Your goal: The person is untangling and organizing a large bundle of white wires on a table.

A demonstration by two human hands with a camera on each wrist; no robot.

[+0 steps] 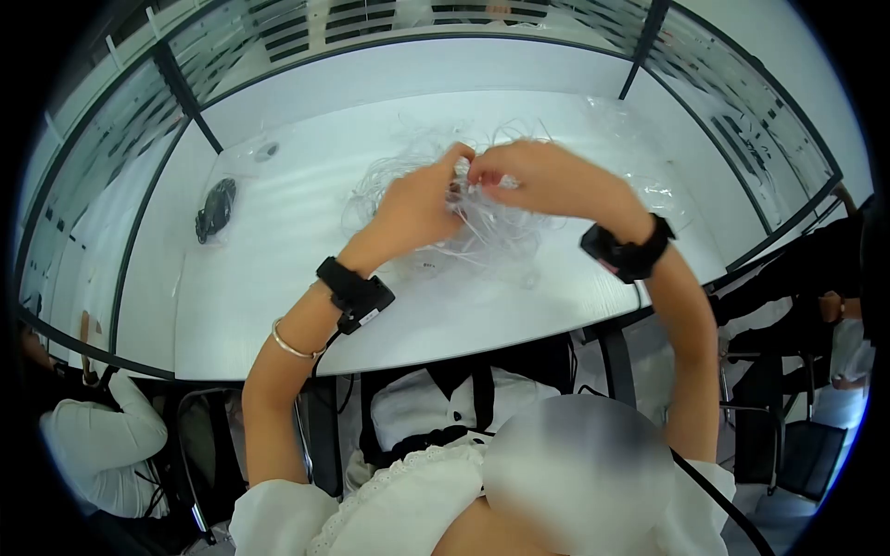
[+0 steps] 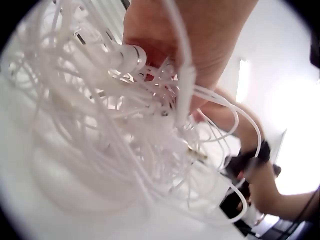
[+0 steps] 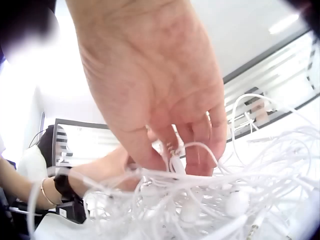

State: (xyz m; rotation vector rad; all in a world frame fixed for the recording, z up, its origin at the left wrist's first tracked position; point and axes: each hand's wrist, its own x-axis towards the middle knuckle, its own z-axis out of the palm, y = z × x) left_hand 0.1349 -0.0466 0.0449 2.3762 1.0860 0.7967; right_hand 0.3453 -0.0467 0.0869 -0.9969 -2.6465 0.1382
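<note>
A loose tangle of thin white cables [image 1: 496, 236] lies on the white table, with both hands at its upper middle. The left hand [image 1: 414, 211] grips part of it; in the left wrist view the curled left hand [image 2: 192, 40] is against the white strands [image 2: 110, 135], its fingertips hidden. Close beside it, the right hand [image 1: 556, 178] reaches in from the right. The right wrist view shows the right hand [image 3: 155, 85] palm toward the camera, fingers bent down and pinching a white cable near a small plug [image 3: 176, 164]. Other white connectors [image 3: 236, 203] hang among the strands.
A dark bundle in a clear bag [image 1: 216, 211] lies at the table's left. Clear plastic bags [image 1: 654, 193] lie at the right. A low white partition [image 1: 417, 67] with glass above encloses the back and sides. Other people sit beyond both sides.
</note>
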